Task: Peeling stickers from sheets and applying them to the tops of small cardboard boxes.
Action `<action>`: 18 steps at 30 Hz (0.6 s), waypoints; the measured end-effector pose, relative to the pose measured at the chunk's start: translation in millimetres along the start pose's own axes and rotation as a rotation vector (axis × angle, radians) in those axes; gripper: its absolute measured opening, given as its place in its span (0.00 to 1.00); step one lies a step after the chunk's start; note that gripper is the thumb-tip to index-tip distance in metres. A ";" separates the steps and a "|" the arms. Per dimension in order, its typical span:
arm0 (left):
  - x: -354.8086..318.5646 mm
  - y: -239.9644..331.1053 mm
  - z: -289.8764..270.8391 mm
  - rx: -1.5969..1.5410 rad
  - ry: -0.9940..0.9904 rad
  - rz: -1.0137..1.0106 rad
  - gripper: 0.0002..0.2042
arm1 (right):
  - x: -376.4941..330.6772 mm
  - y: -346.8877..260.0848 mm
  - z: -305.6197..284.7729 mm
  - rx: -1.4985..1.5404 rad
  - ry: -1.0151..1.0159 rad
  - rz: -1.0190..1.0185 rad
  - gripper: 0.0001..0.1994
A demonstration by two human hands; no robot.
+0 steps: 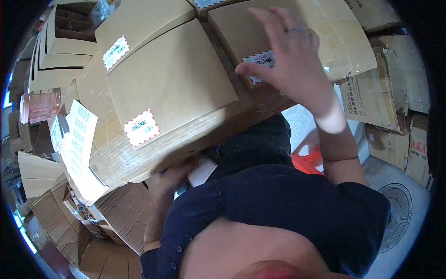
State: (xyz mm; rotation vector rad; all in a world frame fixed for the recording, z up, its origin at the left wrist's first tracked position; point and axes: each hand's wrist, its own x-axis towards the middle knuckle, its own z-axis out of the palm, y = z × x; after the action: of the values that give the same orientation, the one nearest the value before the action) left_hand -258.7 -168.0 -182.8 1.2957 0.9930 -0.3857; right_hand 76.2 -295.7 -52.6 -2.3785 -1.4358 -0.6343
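Note:
My right hand (pixel 295 60) is over the right-hand brown carton (pixel 232 30), fingers spread and thumb out, with a ring on one finger. Partly covered by it is a label (pixel 261 61) with a striped red-and-blue border. In the middle lies another brown carton (pixel 169 79), with a similar label (pixel 141 128) at its near left corner. Low by my lap, in shadow below the table edge, my left hand (pixel 179 176) is closed on a white sheet (pixel 202 172); its fingers are blurred and partly hidden.
The cartons lie on a large cardboard surface (pixel 125 160). Printed sticker sheets (pixel 81 144) hang over its left edge, near a pink-tinted jar (pixel 42 107). A third labelled carton (pixel 144 21) lies behind. Stacked boxes (pixel 371 97), a red stool (pixel 308 160) and a fan (pixel 395 216) are right.

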 end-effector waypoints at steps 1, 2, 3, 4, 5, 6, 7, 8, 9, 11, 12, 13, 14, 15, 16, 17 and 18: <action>19.7 -10.6 7.0 0.004 -0.007 0.007 0.16 | -4.0 -3.5 2.0 -0.157 0.014 -0.012 0.27; 37.2 -21.0 9.2 -0.305 0.004 0.072 0.19 | -4.6 -1.4 7.1 -0.150 0.024 -0.010 0.27; 49.1 -23.8 12.7 -0.614 0.002 0.141 0.22 | -2.1 9.1 12.7 -0.076 -0.044 0.074 0.28; 50.3 -24.0 12.0 -0.612 0.004 0.152 0.22 | 0.2 20.9 18.7 0.001 -0.109 0.152 0.29; 63.6 -13.7 4.6 -0.578 -0.021 0.183 0.22 | 0.2 33.3 24.0 0.005 -0.098 0.143 0.29; -28.7 -99.1 -41.5 -0.515 -0.106 0.188 0.22 | -16.5 65.7 27.6 0.082 -0.069 0.196 0.30; -29.5 -99.7 -36.3 -0.486 -0.126 0.221 0.22 | -14.7 69.9 26.5 0.205 -0.020 0.188 0.30; -32.8 -96.8 -40.0 -0.457 -0.137 0.247 0.22 | -14.4 66.0 23.0 0.222 -0.015 0.170 0.30; -20.3 -93.0 -33.2 -0.428 -0.149 0.273 0.22 | -18.3 56.7 12.5 0.188 -0.053 0.149 0.30; -8.5 -89.6 -25.0 -0.392 -0.161 0.335 0.22 | -25.7 37.9 -3.3 0.167 -0.085 0.079 0.30; 58.1 -35.8 -19.8 -0.387 -0.150 0.377 0.22 | -26.8 24.3 -8.7 0.152 -0.164 0.058 0.34; 57.2 -29.8 7.4 -0.361 -0.123 0.401 0.22 | -30.2 20.4 -8.4 0.156 -0.239 0.050 0.38; 63.0 -24.2 42.2 -0.343 -0.095 0.432 0.22 | -35.1 17.9 -5.2 0.068 -0.315 0.043 0.43; 72.1 -15.7 80.9 -0.326 -0.054 0.459 0.22 | -35.1 17.0 -4.4 0.022 -0.368 0.051 0.44; 88.6 -2.9 121.8 -0.307 -0.029 0.483 0.22 | -38.6 19.6 -6.4 -0.014 -0.381 0.045 0.44; 107.4 13.3 161.2 -0.288 0.003 0.503 0.22 | -40.2 24.1 -10.4 0.016 -0.382 0.029 0.42; 130.0 29.6 194.5 -0.270 0.045 0.517 0.22 | -37.5 21.0 -15.6 0.043 -0.410 0.023 0.41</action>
State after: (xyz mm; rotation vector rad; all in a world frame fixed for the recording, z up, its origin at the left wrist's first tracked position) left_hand -88.6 -302.3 -275.8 1.2612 0.6832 0.1703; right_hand 76.2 -341.0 -58.7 -2.5884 -1.5509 -0.1069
